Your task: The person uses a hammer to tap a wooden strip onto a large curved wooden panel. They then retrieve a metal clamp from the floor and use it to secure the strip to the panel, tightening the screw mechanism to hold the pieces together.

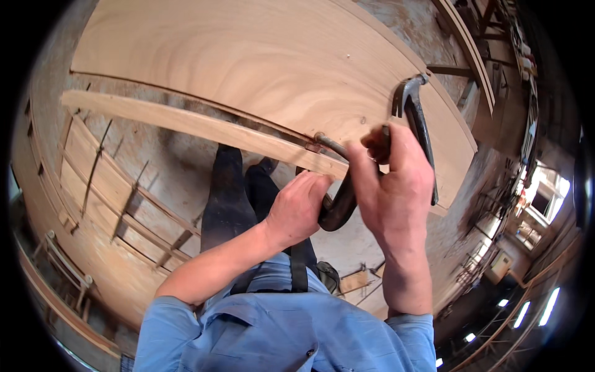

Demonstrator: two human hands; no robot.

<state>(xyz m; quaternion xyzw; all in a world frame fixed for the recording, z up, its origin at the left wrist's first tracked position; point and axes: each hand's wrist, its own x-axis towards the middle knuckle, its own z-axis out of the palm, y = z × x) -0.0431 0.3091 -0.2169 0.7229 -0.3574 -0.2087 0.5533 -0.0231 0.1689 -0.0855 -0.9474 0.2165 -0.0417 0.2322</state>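
Observation:
My right hand is closed around a dark metal C-clamp, whose curved frame shows between my two hands. Its screw rod points toward the edge of a pale wooden panel. My left hand grips the right end of a long wooden rail, beside the clamp's curve; its fingertips are partly hidden. The rail runs along the panel's near edge, with a gap between them that widens to the left. A second dark clamp sits on the panel's right side, just past my right hand.
Lower left lies a slatted wooden frame with thin metal rods across it. Another wooden frame stands at upper right. My legs are below the rail. Cluttered shelving and a bright window are at far right.

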